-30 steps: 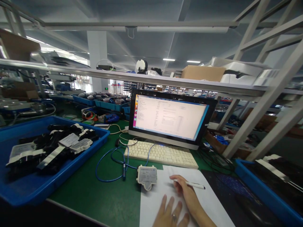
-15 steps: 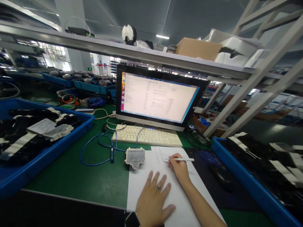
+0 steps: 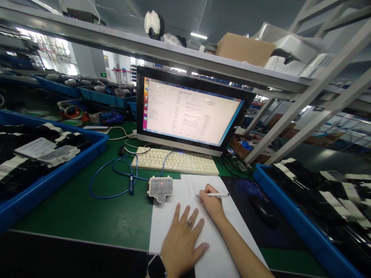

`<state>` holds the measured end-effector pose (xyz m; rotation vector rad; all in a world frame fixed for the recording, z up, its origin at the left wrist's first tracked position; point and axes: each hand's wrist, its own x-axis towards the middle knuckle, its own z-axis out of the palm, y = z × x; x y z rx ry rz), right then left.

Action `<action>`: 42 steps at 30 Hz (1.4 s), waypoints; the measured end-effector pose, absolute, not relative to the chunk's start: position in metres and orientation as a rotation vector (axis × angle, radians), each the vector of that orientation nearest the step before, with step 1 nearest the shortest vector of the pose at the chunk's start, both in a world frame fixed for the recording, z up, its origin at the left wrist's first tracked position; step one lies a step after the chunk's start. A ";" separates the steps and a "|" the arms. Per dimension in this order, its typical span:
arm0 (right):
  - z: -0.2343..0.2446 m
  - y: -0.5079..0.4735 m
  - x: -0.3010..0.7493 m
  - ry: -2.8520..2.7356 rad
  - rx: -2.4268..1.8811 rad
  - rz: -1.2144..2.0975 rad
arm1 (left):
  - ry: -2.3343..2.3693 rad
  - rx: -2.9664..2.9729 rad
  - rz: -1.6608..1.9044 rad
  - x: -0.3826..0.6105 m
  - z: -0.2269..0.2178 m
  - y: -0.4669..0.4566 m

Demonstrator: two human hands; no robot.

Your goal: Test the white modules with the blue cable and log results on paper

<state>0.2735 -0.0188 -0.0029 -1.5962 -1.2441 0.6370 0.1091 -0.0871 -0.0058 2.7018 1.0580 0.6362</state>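
Note:
My left hand (image 3: 185, 239) lies flat with fingers spread on a white sheet of paper (image 3: 228, 247). It wears a ring, and a smartwatch (image 3: 157, 266) is on the wrist. My right hand (image 3: 212, 202) grips a white pen (image 3: 219, 195), its tip on the upper part of the sheet beside faint rows of writing. Just beyond my left fingertips, a small pale electronic module (image 3: 160, 188) with a lit red light rests partly on the paper's upper left edge. A blue cable (image 3: 98, 174) curls over the table to its left.
Behind the paper stand a white keyboard (image 3: 176, 161) and a lit monitor (image 3: 188, 112). A black mouse (image 3: 263, 210) lies on a dark mat at right. Blue bins (image 3: 100, 144) of black parts flank both sides. A metal shelf (image 3: 174, 52) with a cardboard box (image 3: 245, 49) crosses above.
The camera view has shifted a little, so everything sits slightly further left and higher. A red light now shows on the module. The pen is still on the paper and the left hand still flat.

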 end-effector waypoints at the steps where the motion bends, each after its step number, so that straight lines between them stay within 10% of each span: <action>1: -0.003 -0.019 0.273 -1.247 -1.598 0.643 | 1.055 2.698 0.633 0.109 -0.006 -0.087; 42: -0.003 -0.018 0.275 -1.275 -1.662 0.518 | 1.031 2.626 0.539 0.108 -0.006 -0.087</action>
